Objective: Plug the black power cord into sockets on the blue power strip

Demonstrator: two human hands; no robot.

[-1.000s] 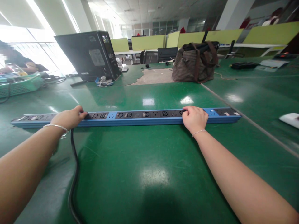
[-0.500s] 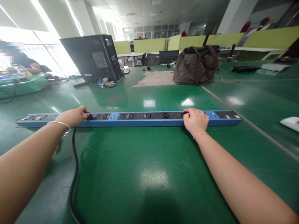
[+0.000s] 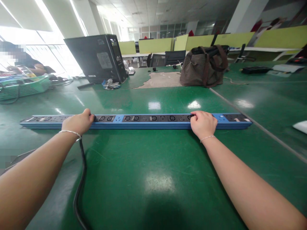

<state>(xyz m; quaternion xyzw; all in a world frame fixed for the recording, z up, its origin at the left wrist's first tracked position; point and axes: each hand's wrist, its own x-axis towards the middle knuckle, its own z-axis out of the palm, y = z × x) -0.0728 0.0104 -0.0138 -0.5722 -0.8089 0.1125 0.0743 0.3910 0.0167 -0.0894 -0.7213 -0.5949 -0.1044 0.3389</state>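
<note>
A long blue power strip (image 3: 144,126) with black and blue socket faces lies crosswise on the green table (image 3: 134,166). My left hand (image 3: 78,124) is closed around a black plug (image 3: 94,118) at the strip's left part, and the palm hides most of the plug. I cannot tell how deep the plug sits in a socket. From under this hand a thick black cable (image 3: 82,172) runs down toward the near edge of the picture. Further right, my right hand (image 3: 203,124) grips the power strip, thumb on the near side and fingers over the top.
Behind the strip stand a black computer tower (image 3: 96,59), a pair of gloves (image 3: 110,84) and a brown bag (image 3: 202,68). A green basket (image 3: 31,88) full of items sits at the left, near a seated person (image 3: 26,59). A white object (image 3: 301,126) lies at the right edge.
My left hand has shifted slightly right and turned, covering more of the plug; the cable has swung with it. My right hand keeps its hold. The whole view has moved a little.
</note>
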